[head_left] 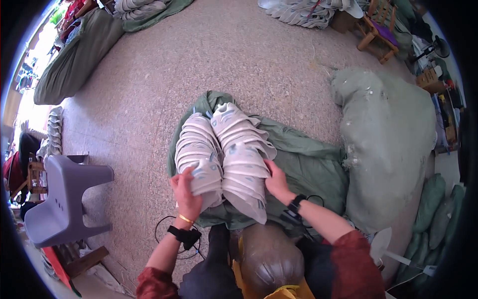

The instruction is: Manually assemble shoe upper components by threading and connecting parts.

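Two long rows of nested white shoe uppers (pixel 244 134) with light blue marks lie side by side in front of me on a green cloth sack (pixel 311 167). At the near end of the left row, my left hand (pixel 187 193) is closed on the outer edge of the uppers (pixel 206 174), its fingers bent. My right hand (pixel 277 182) grips the outer edge of the right row, with some fingertips hidden against the uppers. The near end of the right row hangs over toward my lap. Black bands with a cable sit on both wrists.
A full green sack (pixel 388 134) stands at the right. A purple plastic chair (pixel 64 199) is at the left. Further off are a dark green sack (pixel 79 57), another pile of uppers (pixel 303 12) and a wooden chair (pixel 381 32). A brown rounded bundle (pixel 271 254) lies between my legs.
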`<state>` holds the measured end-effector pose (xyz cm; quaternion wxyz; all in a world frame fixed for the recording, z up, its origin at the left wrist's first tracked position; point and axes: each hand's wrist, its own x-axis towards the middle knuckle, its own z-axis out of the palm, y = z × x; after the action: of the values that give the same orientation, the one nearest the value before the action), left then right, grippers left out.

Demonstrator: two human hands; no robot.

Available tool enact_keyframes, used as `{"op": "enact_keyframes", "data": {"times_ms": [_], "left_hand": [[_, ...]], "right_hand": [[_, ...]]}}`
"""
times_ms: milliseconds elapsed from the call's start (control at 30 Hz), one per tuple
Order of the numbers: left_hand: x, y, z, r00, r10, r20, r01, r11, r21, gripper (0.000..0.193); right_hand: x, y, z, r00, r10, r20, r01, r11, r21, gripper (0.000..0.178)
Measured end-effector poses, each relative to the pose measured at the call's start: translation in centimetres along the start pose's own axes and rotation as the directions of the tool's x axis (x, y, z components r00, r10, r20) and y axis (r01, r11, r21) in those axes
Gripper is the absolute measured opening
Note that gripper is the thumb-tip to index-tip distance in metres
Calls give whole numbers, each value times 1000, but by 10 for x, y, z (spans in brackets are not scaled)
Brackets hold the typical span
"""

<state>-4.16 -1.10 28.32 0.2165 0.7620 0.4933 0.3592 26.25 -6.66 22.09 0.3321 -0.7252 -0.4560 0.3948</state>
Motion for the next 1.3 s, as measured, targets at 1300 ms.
{"op": "enact_keyframes", "data": {"times_ms": [1300], "left_hand": [[-27, -86, -47, 903, -353, 244, 415, 863, -288, 40]], "right_hand": [[-34, -125, 139, 840, -508, 190, 542, 785, -300, 94]]}}
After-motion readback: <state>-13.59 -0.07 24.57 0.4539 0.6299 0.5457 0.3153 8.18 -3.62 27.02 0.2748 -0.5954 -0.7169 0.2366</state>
